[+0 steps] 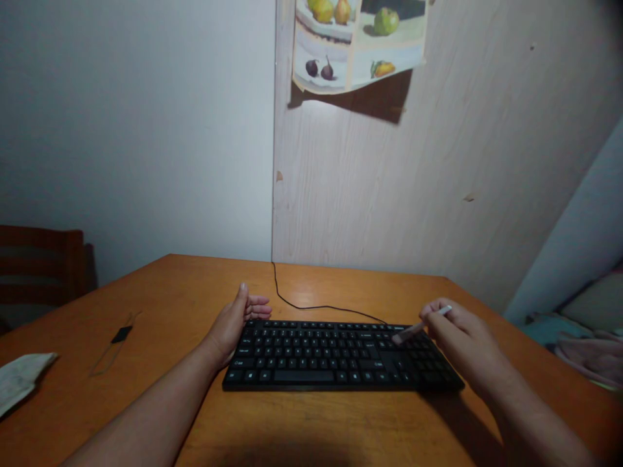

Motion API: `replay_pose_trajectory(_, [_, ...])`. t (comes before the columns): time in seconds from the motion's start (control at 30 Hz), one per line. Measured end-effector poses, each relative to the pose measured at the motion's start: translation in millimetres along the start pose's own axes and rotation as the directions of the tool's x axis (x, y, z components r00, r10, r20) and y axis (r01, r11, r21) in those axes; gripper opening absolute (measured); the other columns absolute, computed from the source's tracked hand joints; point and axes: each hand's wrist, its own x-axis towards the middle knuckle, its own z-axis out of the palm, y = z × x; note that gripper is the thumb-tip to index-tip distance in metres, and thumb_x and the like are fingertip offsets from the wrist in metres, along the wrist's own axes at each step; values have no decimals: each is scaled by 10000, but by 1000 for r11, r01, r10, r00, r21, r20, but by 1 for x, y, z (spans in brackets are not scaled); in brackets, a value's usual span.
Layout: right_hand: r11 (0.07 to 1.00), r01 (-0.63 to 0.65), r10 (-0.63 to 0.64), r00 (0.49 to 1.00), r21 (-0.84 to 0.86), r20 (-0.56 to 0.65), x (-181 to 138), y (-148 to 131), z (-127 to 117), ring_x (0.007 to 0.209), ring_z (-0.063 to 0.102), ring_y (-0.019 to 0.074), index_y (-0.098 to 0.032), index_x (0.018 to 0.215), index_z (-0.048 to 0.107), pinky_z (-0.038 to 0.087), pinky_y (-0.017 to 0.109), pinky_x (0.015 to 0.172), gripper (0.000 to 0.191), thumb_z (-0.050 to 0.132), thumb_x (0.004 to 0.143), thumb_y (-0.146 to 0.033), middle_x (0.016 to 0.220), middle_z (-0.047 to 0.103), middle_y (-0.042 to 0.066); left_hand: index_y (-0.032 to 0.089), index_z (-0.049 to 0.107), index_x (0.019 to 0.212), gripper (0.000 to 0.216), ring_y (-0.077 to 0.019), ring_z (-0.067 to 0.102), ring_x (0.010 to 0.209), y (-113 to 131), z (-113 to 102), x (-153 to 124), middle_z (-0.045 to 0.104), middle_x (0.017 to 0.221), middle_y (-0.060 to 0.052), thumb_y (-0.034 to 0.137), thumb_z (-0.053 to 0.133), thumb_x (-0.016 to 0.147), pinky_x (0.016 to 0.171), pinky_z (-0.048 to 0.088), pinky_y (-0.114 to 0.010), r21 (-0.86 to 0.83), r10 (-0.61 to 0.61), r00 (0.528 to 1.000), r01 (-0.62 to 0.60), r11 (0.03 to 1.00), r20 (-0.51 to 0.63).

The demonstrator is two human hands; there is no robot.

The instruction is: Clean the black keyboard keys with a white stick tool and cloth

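Note:
A black keyboard (311,357) lies flat on the wooden table. My left hand (237,324) rests against its left end, thumb raised and fingers stretched out past the back left corner. Over the keyboard's right part, my right hand (455,327) is closed around a small brush (418,329) with a pale handle. The brush is tilted, and its brownish tip is at the keys left of the number pad. Whether the tip presses on them I cannot tell.
From the keyboard's back, a black cable (311,307) runs over the table's (321,428) far edge. A dark tag with a thin cord (121,335) and a pale crumpled packet (22,379) lie at left. A wooden chair (43,263) stands beyond; cloth items (584,353) are at right.

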Motion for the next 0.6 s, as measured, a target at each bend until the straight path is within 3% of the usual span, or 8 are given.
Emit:
replay_pose_trajectory(0.13, [930,-63,-24,972,361,232,-22,-29,27,585,451,142,-222,765,536,339,255,558,314,579,902,-502,628,504,-38,112,705,976,827,-278,699,820,1,0,0,744,912,-150,861,401,800,764,528,-409,11,-6,1000,6,1000,-6])
replay_pose_trajectory(0.3, [901,-77,-131,890,427,437,-47,-46,61,647,482,139,-210,835,554,350,248,601,287,559,943,-477,703,535,-27,114,701,981,797,-274,693,832,-1,0,0,742,906,-140,838,411,818,769,523,-403,4,-1,1000,1,1000,-1])
replay_pose_trajectory(0.43, [951,-10,-112,920,308,375,-39,-31,57,641,533,153,-220,832,532,355,257,596,251,482,970,-424,724,599,-12,108,700,1007,791,-284,698,849,-4,-3,2,746,930,-151,827,429,820,760,524,-404,19,16,1000,-16,1000,0])
replay_pose_trajectory(0.53, [993,114,-121,964,42,238,-19,-13,37,657,547,175,-227,731,516,341,275,598,272,483,943,-395,677,593,-3,106,702,1010,797,-288,702,860,-5,-4,4,749,942,-157,828,425,820,773,528,-409,30,29,1000,-29,999,9])
replay_pose_trajectory(0.6, [982,132,-109,981,-132,163,-7,-2,22,667,554,188,-234,707,521,338,290,615,257,487,922,-372,666,603,1,109,702,1009,798,-287,704,858,-5,-4,4,750,943,-156,831,420,820,773,530,-407,31,22,1000,-22,999,7])
